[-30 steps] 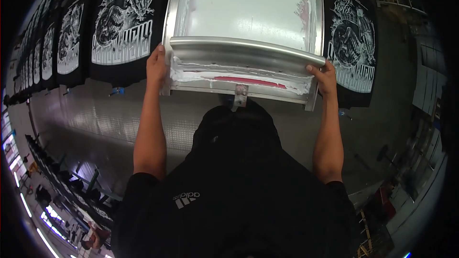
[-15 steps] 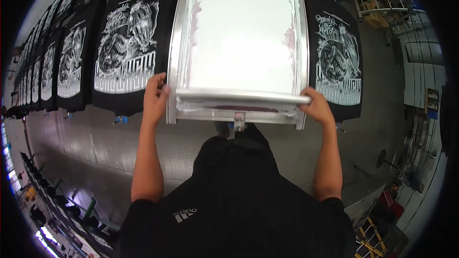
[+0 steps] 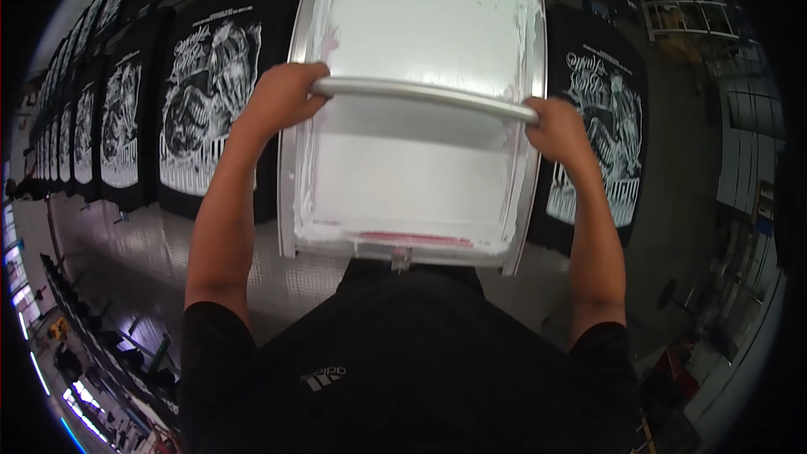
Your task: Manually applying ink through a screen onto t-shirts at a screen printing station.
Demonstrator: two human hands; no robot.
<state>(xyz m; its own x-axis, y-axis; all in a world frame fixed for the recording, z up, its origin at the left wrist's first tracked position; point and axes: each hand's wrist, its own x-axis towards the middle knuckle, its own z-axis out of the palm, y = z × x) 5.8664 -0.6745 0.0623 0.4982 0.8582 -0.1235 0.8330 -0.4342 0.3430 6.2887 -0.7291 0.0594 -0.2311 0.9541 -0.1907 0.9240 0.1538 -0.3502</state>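
Note:
A long silvery squeegee [image 3: 424, 94] lies across a metal-framed printing screen [image 3: 539, 202], slightly tilted, its left end farther from me. My left hand [image 3: 287, 99] is closed round the left end of the squeegee. At the other end, my right hand [image 3: 558, 129] grips it, fingers wrapped over the tip. White ink [image 3: 403, 181] covers the mesh, with thicker smears along its borders. A reddish strip [image 3: 412, 240] shows near the screen's close edge. Whatever lies beneath the screen is hidden.
Black shirts with white prints lie flat on both sides: one left shirt [image 3: 210, 101] and one right shirt [image 3: 597, 126] are closest. More stretch in a row to the far left. A metal rack [image 3: 691, 18] stands at the far right.
The squeegee has moved away from me, from the screen's near end to past its middle. My left hand, earlier beside the frame, now holds its left end; my right hand has moved with it.

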